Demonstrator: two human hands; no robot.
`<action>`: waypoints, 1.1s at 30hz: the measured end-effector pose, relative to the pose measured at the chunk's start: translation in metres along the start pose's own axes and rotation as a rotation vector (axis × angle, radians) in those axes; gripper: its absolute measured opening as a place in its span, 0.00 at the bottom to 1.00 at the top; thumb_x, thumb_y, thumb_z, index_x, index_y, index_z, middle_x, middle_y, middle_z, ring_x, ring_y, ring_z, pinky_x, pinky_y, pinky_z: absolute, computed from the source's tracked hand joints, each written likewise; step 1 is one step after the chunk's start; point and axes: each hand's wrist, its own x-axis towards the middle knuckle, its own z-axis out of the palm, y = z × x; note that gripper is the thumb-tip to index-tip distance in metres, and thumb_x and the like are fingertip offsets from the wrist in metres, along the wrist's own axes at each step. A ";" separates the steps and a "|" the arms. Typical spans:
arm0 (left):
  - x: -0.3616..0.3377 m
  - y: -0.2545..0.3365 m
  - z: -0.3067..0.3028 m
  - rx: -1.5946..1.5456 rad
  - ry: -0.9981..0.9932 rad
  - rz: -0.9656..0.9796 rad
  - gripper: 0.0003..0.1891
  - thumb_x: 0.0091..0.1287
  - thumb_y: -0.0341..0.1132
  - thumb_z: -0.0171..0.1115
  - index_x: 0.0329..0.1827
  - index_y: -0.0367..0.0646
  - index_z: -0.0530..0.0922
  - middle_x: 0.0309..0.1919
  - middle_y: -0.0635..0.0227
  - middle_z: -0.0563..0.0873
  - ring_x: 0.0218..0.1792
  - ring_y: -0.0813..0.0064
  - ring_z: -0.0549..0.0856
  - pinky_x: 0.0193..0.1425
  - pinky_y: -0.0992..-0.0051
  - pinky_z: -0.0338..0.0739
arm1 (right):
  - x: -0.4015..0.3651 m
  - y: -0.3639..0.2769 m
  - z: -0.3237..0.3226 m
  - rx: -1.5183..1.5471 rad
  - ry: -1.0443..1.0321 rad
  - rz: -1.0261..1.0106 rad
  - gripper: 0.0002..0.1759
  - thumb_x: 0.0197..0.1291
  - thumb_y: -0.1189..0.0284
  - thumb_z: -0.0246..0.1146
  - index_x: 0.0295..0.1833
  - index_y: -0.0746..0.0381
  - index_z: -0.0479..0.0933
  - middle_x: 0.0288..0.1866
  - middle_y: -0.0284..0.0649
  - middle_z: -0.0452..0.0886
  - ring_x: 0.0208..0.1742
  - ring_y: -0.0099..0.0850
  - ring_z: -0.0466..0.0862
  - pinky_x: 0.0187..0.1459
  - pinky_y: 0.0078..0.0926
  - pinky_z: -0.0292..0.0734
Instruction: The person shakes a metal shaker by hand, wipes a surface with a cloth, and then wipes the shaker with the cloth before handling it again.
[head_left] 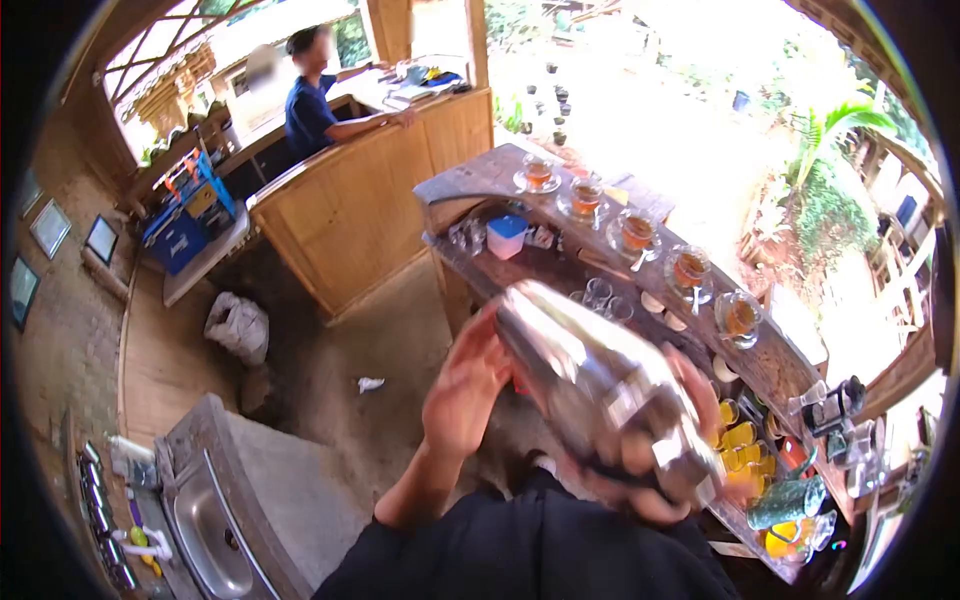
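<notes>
A shiny metal cocktail shaker, blurred by motion, is tilted in front of my body. My left hand supports its wide end, with the fingers partly hidden behind the metal. Around the narrower capped end, my right hand is wrapped, its fingers smeared by the movement. Beyond the shaker, several glass cups of amber drink, such as this cup, stand on saucers along a wooden counter, some with spoons.
A blue-lidded tub and clear glasses fill the shelf below. Yellow cups and a French press are at right. A metal sink lies at lower left. A person in blue stands behind a wooden desk.
</notes>
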 end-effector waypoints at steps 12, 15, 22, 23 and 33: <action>0.015 -0.029 -0.025 -0.253 -0.172 -0.199 0.36 0.66 0.50 0.49 0.73 0.35 0.59 0.70 0.60 0.68 0.68 0.66 0.68 0.70 0.65 0.60 | 0.002 0.018 0.026 -0.289 0.411 -0.284 0.41 0.53 0.45 0.66 0.61 0.65 0.67 0.55 0.53 0.76 0.52 0.42 0.78 0.54 0.37 0.69; 0.021 -0.037 -0.022 -0.128 0.025 -0.196 0.37 0.67 0.52 0.47 0.73 0.34 0.59 0.71 0.59 0.67 0.70 0.64 0.67 0.70 0.64 0.59 | 0.013 -0.003 0.019 -0.259 0.424 -0.227 0.37 0.52 0.47 0.69 0.55 0.66 0.70 0.52 0.53 0.79 0.49 0.41 0.80 0.49 0.35 0.69; 0.038 -0.050 -0.010 -0.148 0.011 -0.247 0.37 0.67 0.52 0.48 0.73 0.35 0.59 0.71 0.60 0.68 0.70 0.64 0.67 0.72 0.65 0.58 | 0.027 0.009 -0.015 -0.414 0.045 -0.132 0.45 0.46 0.59 0.76 0.66 0.64 0.64 0.66 0.53 0.66 0.63 0.42 0.71 0.63 0.36 0.65; 0.037 -0.051 -0.009 -0.146 0.011 -0.250 0.37 0.67 0.52 0.48 0.73 0.35 0.59 0.71 0.60 0.68 0.70 0.64 0.67 0.72 0.65 0.58 | 0.028 0.010 -0.017 -0.448 -0.020 -0.133 0.48 0.45 0.60 0.76 0.70 0.64 0.62 0.70 0.53 0.62 0.67 0.43 0.69 0.67 0.37 0.64; 0.093 -0.089 0.013 -0.201 0.059 -0.238 0.41 0.65 0.53 0.50 0.74 0.32 0.55 0.68 0.56 0.70 0.67 0.63 0.70 0.71 0.62 0.61 | 0.059 0.046 -0.064 0.350 0.117 -0.029 0.54 0.58 0.32 0.50 0.70 0.70 0.58 0.67 0.53 0.67 0.67 0.47 0.69 0.69 0.44 0.60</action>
